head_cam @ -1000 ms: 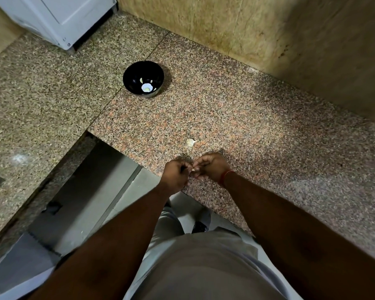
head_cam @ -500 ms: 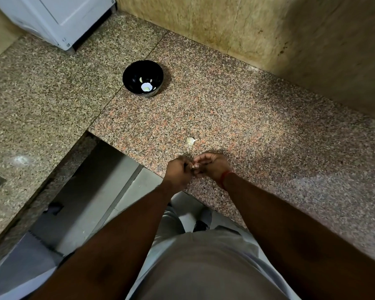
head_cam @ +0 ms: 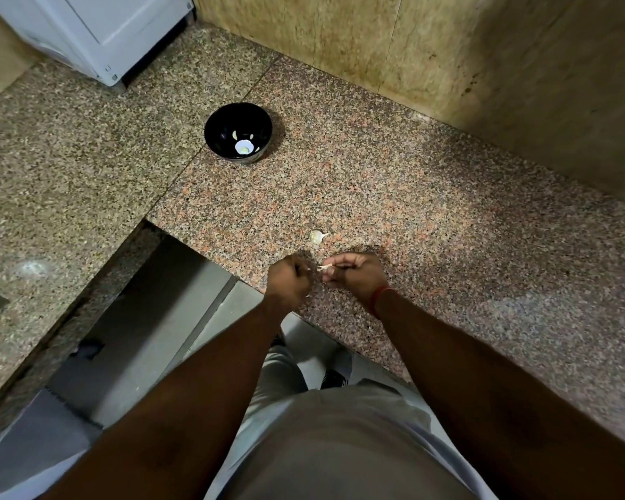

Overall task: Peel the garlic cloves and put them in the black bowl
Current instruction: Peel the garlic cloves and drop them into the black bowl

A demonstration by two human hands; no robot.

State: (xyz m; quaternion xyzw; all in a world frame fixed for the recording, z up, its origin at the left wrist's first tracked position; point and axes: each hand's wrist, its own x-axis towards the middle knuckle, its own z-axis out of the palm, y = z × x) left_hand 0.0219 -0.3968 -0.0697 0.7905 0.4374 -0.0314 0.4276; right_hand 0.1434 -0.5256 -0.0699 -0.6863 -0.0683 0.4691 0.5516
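Garlic skin [head_cam: 323, 267] in right hand's [head_cam: 354, 277] grip, left hand [head_cam: 288, 281] now apart, fisted.

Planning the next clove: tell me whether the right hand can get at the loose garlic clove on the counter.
Probably yes. The garlic clove lies in the open on the counter, just beyond the right hand, nothing between them. But that hand is pinching a piece of garlic, so it must let go first.

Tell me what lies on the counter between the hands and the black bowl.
In the head view, one loose garlic clove lies just beyond the right hand and left hand. From there to the black bowl, only bare granite counter.
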